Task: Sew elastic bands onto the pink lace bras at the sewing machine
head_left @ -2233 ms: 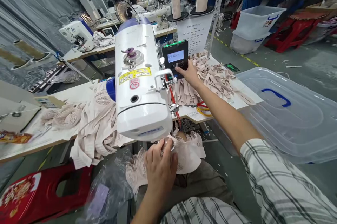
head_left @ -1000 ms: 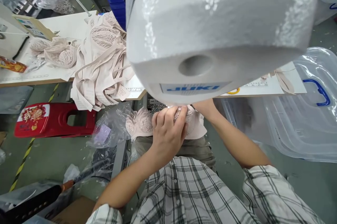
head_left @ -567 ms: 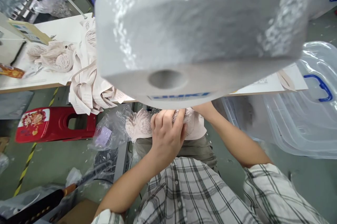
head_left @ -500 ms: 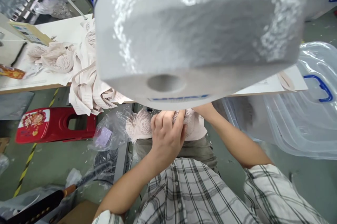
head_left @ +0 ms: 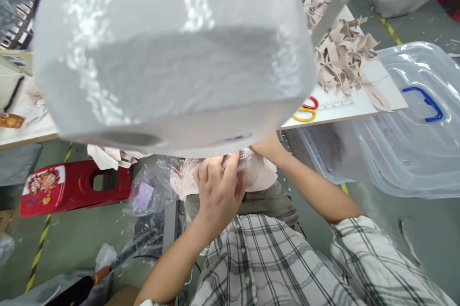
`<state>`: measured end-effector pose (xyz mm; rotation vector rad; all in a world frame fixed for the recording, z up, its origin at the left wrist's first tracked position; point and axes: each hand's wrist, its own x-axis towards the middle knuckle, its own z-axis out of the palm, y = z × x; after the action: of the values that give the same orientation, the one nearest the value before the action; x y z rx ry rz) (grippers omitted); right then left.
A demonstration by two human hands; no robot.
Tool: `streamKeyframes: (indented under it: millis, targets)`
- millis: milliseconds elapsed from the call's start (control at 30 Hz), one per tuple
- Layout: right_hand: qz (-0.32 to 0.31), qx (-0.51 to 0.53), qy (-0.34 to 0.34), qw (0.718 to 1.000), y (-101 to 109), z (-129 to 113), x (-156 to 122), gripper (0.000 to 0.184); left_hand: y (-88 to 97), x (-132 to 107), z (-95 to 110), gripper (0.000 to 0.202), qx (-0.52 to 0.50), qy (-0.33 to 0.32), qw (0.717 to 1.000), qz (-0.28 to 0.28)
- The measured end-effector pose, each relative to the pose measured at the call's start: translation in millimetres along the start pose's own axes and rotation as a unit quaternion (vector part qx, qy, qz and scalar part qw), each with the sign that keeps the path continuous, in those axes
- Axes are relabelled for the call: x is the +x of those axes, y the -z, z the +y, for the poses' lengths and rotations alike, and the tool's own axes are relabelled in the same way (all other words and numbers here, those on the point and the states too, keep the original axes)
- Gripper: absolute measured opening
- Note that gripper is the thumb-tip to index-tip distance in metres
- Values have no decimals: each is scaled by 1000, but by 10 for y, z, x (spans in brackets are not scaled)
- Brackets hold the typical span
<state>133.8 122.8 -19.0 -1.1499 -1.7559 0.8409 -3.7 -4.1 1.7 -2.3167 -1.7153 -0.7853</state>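
Note:
A pale pink lace bra [head_left: 264,171] hangs over my lap, below the large white machine head [head_left: 172,71]. My left hand [head_left: 219,188] lies across its middle, fingers bent over the lace and gripping it; the machine's lower edge cuts off some fingertips. At the bra's right end is my right hand [head_left: 268,147], mostly covered by the machine, so its fingers do not show. The far edge of the bra is also hidden.
On the table to the right lie pale fabric strips [head_left: 341,61], scissors [head_left: 305,113] and a ruler [head_left: 336,103]. Lidded clear bins [head_left: 406,152] stand beside it. A red stool [head_left: 75,186] and a plastic bag [head_left: 154,183] are at left; more pale fabric [head_left: 111,156] hangs there.
My view has swung to the right, so the machine head appears further left and the strips and scissors have come into sight. Both hands stay at the bra with little change.

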Motion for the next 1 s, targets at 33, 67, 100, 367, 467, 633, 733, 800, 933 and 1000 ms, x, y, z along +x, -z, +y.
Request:
streamKeyframes:
  millis: [33, 67, 100, 367, 467, 633, 733, 800, 933, 1000]
  targets:
    - [13, 32, -16, 999, 5, 5, -37, 17, 0, -9, -38, 40, -15, 7, 1000, 12]
    - [27, 67, -32, 997, 12, 11, -84, 20, -6, -19, -82, 41, -35, 19, 999, 28]
    - [41, 97, -47, 993, 19, 18, -137, 22, -19, -28, -129, 41, -62, 38, 997, 41]
    - [42, 171, -67, 982, 46, 25, -536, 39, -254, -40, -355, 44, -467, 249, 848, -30]
    - [28, 154, -52, 986, 58, -13, -593, 43, -265, -27, -350, 41, -532, 283, 798, -12]
    - [15, 115, -56, 992, 81, -61, -630, 44, -169, -31, -309, 39, -502, 302, 810, 13]
    - [8, 109, -58, 992, 88, -84, -635, 43, -132, -55, -289, 39, -482, 302, 822, 30]
    - [7, 112, -45, 993, 89, -95, -635, 41, -127, -78, -285, 38, -469, 297, 831, 44]
    - [10, 112, -44, 993, 85, -108, -636, 41, -130, -129, -296, 36, -446, 288, 845, 61]
    - [12, 112, -51, 992, 84, -115, -639, 40, -130, -146, -304, 36, -437, 287, 850, 67]
